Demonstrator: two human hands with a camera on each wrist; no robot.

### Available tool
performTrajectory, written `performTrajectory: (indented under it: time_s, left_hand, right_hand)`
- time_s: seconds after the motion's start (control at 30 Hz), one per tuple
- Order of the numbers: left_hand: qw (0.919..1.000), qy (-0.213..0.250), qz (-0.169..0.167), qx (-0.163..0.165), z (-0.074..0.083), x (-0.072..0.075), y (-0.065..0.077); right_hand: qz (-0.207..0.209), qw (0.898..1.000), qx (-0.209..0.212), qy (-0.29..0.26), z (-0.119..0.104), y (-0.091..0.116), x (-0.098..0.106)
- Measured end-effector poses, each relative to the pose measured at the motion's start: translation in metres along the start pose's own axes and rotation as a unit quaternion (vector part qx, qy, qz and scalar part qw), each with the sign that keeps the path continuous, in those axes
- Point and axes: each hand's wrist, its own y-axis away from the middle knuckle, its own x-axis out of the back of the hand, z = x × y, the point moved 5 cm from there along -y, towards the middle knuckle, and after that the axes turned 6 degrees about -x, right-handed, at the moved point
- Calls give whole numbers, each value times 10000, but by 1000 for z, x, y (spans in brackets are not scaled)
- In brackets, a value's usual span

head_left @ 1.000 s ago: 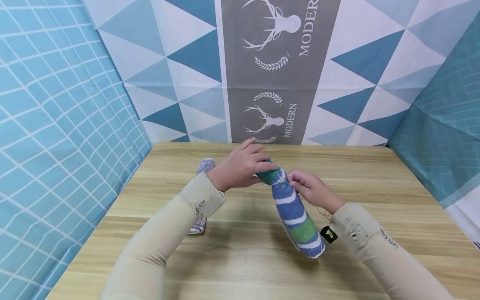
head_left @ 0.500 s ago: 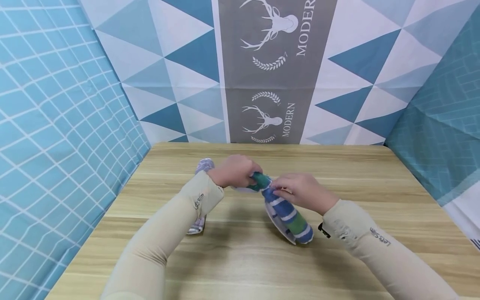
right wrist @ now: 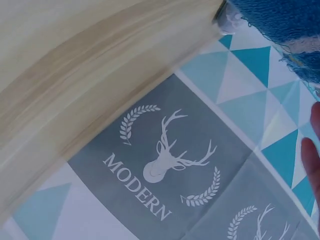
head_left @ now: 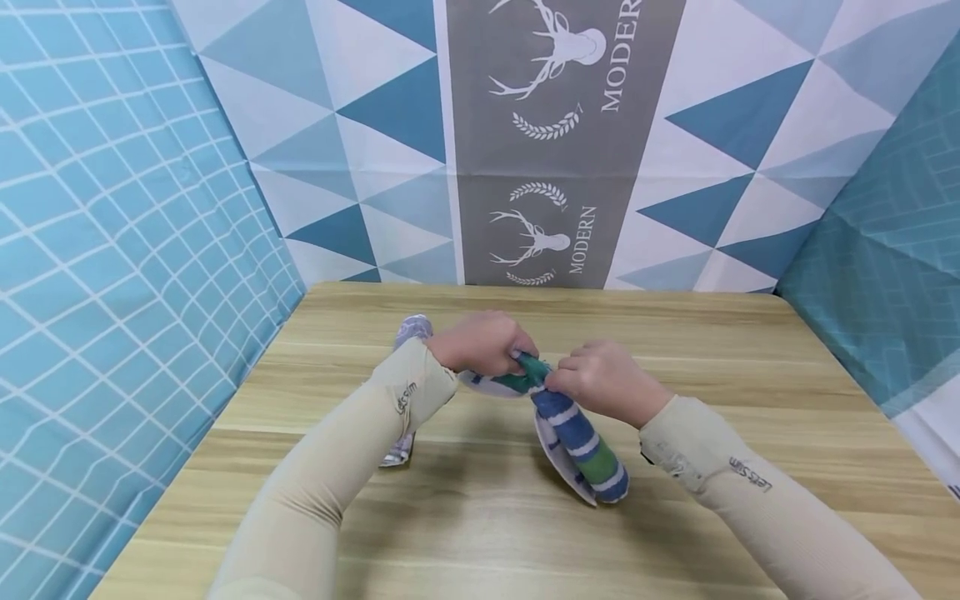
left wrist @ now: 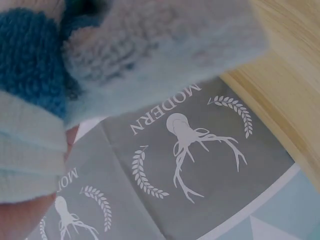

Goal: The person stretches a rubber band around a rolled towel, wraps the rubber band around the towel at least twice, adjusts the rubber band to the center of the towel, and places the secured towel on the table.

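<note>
you have both hands on the striped towel (head_left: pixel 577 437), off to the right of centre over the worktop (head_left: pixel 480 533). its green end is up at your left hand (head_left: pixel 483 343); the blue, white and green roll slants down toward you and right, a pale flap hanging along its near side. can't tell if the low end touches the worktop.

what's changed: a second ago your left fingers are spread loosely over the green end; now the left grip is closed, thumb tight on that end. your right hand (head_left: pixel 606 383) goes from pinching the side to curled in close at the narrow neck between green and blue. no gap showing in either grip, though the exact right fingertip hold is hidden behind the knuckles.

meaning, as i read it: you've got the neck pinned from both sides, so the narrowing looks like the spot being worked. the thin loop by your right wrist a second ago is out of view, so can't confirm anything is around the neck.

lavender roll (head_left: pixel 412 329) stays put on the left, partly behind your left sleeve (head_left: pixel 330 467), untouched by your fingers.
</note>
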Motion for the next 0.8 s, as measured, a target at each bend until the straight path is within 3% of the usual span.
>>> performTrajectory:
  time_s: [0.17,0.37,0.67,0.8]
  left_hand:
    - [9981,134,295,-530,3,0,1]
    - [9929,330,658,-937,2,-2,3]
    - [9903,452,859,-999,4,2,6]
    - [9886,631,962,-972,4,4,9]
  right_hand:
    - [-75,9999,-79,-131,0,2,2]
    - [16,9985,-319,-439,-1,7,1]
    - [-73,9941,-592,-906,3,16,-1]
    - [169,9963,-465,-707,4,18,1]
